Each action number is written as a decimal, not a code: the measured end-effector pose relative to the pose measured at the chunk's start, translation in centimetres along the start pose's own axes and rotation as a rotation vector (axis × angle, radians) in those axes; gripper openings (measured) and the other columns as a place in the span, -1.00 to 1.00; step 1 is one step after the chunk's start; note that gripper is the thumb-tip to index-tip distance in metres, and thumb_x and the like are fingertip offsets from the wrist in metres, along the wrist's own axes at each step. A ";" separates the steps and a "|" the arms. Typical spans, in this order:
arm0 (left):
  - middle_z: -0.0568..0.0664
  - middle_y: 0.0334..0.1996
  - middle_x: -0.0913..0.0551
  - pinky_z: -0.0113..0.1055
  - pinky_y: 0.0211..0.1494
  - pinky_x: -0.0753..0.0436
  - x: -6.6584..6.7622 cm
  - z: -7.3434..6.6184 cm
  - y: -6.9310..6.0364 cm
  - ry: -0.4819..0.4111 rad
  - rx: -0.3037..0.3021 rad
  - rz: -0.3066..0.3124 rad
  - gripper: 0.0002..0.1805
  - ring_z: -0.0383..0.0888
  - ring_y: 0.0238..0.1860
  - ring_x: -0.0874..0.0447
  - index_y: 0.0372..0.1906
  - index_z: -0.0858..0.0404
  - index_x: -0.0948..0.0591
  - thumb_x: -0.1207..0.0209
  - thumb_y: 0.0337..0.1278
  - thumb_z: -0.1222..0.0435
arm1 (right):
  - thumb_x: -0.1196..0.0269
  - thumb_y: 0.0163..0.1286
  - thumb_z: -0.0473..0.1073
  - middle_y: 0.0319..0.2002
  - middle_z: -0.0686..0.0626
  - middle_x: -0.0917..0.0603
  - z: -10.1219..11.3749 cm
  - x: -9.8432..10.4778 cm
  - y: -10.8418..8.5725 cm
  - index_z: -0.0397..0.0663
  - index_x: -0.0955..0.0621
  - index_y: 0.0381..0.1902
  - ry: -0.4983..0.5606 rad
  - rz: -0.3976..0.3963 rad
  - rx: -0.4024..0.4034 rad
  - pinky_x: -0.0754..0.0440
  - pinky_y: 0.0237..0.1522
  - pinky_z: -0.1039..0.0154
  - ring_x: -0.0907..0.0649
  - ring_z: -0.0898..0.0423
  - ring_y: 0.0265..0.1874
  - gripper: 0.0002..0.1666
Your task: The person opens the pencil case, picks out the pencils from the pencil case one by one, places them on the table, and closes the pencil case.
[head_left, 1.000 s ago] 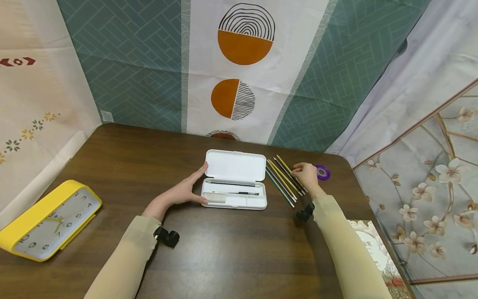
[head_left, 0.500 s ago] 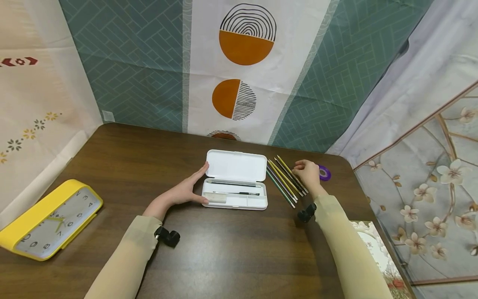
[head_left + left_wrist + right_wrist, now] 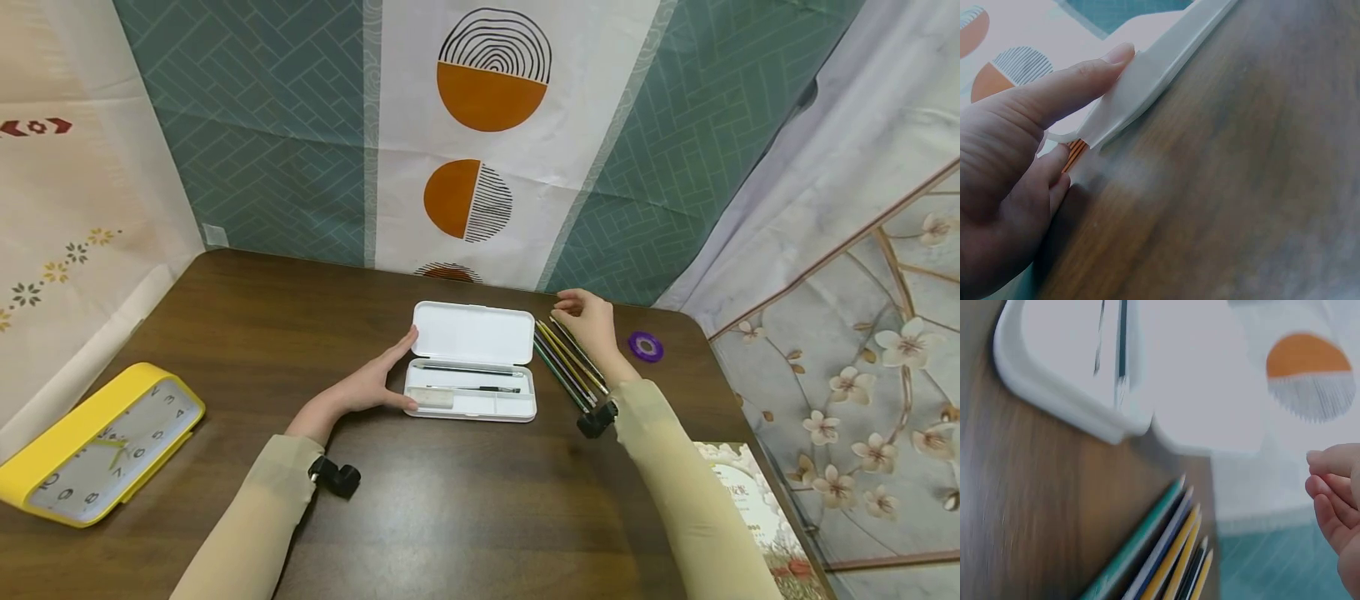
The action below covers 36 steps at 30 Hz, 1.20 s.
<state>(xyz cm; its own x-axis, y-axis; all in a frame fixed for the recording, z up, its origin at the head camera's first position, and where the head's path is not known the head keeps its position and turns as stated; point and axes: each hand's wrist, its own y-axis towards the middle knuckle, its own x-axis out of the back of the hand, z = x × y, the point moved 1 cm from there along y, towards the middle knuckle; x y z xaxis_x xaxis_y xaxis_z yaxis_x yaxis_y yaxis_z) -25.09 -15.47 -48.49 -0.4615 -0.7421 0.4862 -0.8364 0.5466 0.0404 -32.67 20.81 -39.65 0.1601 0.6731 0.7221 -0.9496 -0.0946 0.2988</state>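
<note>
A white pencil case [image 3: 474, 332] lies with its lid swung back; inside are a pencil [image 3: 468, 369], a thin pen [image 3: 480, 388] and a whitish eraser [image 3: 433, 397]. My left hand [image 3: 362, 385] spans its left side, thumb on the front corner and straight fingers at the lid's edge. To its right, several pencils lie side by side, including a green pencil [image 3: 1138, 534] and yellow ones. My right hand [image 3: 590, 327] hovers by their far tips, fingers loosely bent. In the right wrist view, nothing shows between its fingers, and the pencils lie apart from it.
A purple ring-shaped object [image 3: 646, 347] lies right of my right hand. The yellow clock [image 3: 105, 442] stands at the table's left. A printed booklet [image 3: 750, 500] is at the right edge. Patterned cloth hangs behind the brown table [image 3: 480, 508].
My right hand has moved away from beside the purple ring, up and to the left, to the pencils' far tips. My left hand has stayed at the pencil case.
</note>
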 end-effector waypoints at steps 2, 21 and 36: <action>-0.05 0.59 0.34 0.14 0.52 0.08 0.0 0.0 0.0 0.000 0.003 0.000 0.35 0.07 0.59 0.34 0.59 0.08 0.22 -0.52 -0.15 0.16 | -0.35 0.28 -0.29 -0.21 -0.24 -0.76 1.1 -0.5 0.0 -0.28 -0.65 0.01 0.027 0.002 0.039 -0.66 -0.06 0.00 -0.73 -0.14 -0.20 -0.66; -0.04 0.59 0.32 0.13 0.53 0.07 -0.1 -0.2 0.1 0.016 0.015 0.001 0.35 0.06 0.59 0.32 0.59 0.09 0.21 -0.53 -0.18 0.17 | -0.37 0.24 -0.30 -0.29 -0.13 -0.79 5.5 -7.4 -2.9 -0.22 -0.67 -0.03 0.039 0.216 0.202 -0.69 -0.17 0.18 -0.75 0.00 -0.30 -0.68; 0.05 0.59 0.27 0.17 0.50 0.05 -0.1 0.1 0.0 0.020 -0.008 -0.018 0.32 0.13 0.58 0.29 0.59 0.15 0.17 -0.52 -0.15 0.18 | -0.38 0.23 -0.28 -0.32 -0.04 -0.79 6.3 -9.6 -4.8 -0.17 -0.68 -0.06 -0.031 0.349 0.244 -0.67 -0.19 0.23 -0.74 0.06 -0.33 -0.71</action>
<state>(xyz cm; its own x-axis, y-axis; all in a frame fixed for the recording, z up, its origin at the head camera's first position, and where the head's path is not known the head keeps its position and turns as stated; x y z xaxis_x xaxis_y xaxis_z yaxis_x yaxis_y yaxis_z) -25.09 -15.37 -48.60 -0.4400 -0.7443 0.5024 -0.8424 0.5360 0.0564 -27.99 10.18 -44.07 -0.1484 0.5476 0.8235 -0.8572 -0.4865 0.1690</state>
